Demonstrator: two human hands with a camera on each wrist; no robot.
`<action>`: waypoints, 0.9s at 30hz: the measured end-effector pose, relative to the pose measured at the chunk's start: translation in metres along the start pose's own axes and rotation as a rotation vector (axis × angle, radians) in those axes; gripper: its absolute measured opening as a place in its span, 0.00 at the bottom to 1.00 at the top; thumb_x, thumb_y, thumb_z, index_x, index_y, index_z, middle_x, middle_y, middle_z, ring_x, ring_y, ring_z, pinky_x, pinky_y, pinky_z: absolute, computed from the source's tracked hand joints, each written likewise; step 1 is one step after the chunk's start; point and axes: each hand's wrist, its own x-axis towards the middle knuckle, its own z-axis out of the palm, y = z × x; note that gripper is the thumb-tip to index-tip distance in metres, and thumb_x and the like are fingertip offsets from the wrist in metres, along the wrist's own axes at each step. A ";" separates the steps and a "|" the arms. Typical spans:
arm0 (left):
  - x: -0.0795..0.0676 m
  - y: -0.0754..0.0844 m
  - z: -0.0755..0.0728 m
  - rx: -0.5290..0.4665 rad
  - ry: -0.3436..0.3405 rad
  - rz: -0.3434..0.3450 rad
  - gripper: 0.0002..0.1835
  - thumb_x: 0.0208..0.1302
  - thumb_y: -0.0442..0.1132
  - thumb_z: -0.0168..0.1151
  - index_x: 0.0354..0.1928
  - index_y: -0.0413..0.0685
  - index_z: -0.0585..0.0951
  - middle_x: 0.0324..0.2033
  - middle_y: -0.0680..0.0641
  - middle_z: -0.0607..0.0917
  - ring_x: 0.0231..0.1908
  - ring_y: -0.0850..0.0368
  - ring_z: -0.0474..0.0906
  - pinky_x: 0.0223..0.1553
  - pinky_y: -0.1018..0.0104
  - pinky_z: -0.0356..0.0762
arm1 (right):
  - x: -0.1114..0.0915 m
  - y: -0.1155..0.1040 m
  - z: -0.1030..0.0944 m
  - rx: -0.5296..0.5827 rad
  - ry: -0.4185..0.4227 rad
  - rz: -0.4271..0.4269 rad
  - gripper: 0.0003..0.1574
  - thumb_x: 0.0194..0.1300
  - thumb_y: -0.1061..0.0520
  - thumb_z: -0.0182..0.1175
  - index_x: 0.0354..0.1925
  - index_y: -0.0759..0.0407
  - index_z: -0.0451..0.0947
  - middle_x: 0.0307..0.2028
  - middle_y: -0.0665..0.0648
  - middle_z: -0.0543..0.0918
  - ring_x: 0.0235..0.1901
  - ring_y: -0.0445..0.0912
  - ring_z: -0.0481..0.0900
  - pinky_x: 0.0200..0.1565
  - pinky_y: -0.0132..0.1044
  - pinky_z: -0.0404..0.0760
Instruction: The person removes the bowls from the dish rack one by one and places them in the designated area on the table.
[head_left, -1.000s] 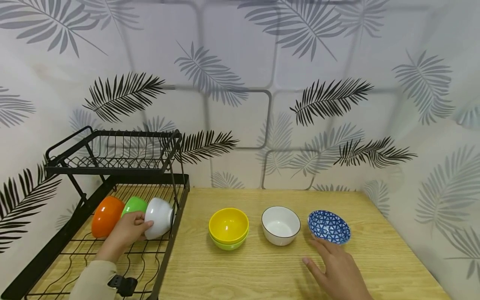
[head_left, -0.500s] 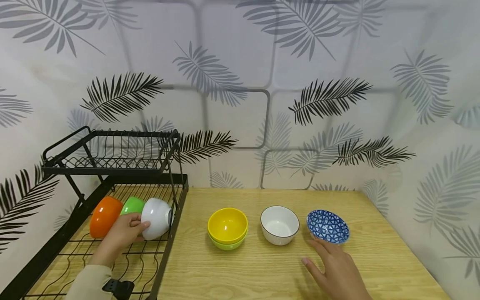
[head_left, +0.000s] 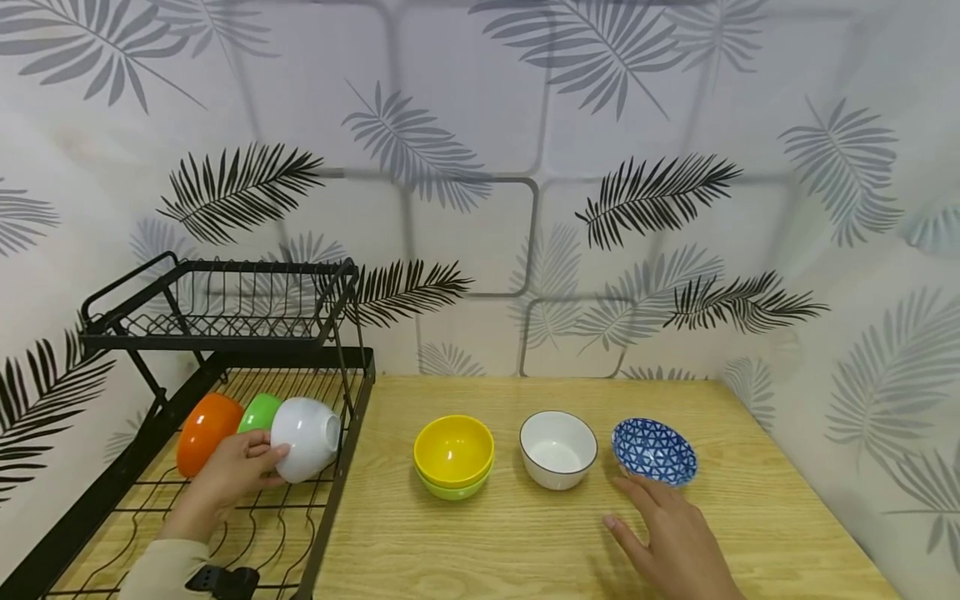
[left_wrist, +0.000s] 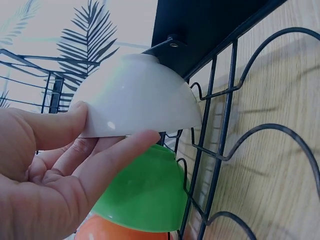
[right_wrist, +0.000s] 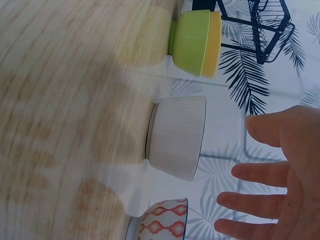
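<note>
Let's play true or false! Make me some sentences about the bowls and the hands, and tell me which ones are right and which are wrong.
1. The left hand is holding a plain white bowl. True.
2. The right hand is gripping a bowl too. False: it holds nothing, and its fingers are spread.
3. The yellow bowl sits inside a light green bowl. True.
4. The orange bowl stands out on the table. False: it is in the black rack.
5. The dark-rimmed bowl stands between the yellow bowl and the blue-patterned bowl. True.
6. The blue-patterned bowl is plain on the outside. False: the right wrist view shows red shapes there.
</note>
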 end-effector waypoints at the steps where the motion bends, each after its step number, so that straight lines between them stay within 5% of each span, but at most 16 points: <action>1: 0.000 0.000 -0.001 -0.015 0.000 -0.003 0.24 0.73 0.37 0.50 0.60 0.20 0.63 0.54 0.24 0.73 0.46 0.46 0.80 0.45 0.56 0.83 | 0.000 0.000 0.000 0.000 0.002 -0.004 0.30 0.59 0.44 0.67 0.55 0.58 0.78 0.55 0.60 0.78 0.53 0.58 0.76 0.50 0.59 0.77; 15: -0.006 0.005 -0.010 -0.211 -0.063 0.049 0.27 0.72 0.37 0.53 0.61 0.21 0.59 0.49 0.40 0.79 0.45 0.56 0.80 0.49 0.54 0.80 | 0.002 0.000 0.000 0.008 -0.014 -0.005 0.31 0.61 0.43 0.65 0.58 0.57 0.76 0.59 0.62 0.75 0.60 0.65 0.70 0.56 0.65 0.70; 27: -0.008 0.011 -0.010 -0.255 -0.065 0.043 0.27 0.72 0.39 0.53 0.59 0.22 0.61 0.45 0.46 0.79 0.44 0.59 0.80 0.50 0.54 0.80 | 0.002 -0.002 -0.001 0.003 -0.014 -0.022 0.32 0.61 0.43 0.65 0.58 0.58 0.76 0.58 0.63 0.76 0.59 0.65 0.71 0.57 0.64 0.70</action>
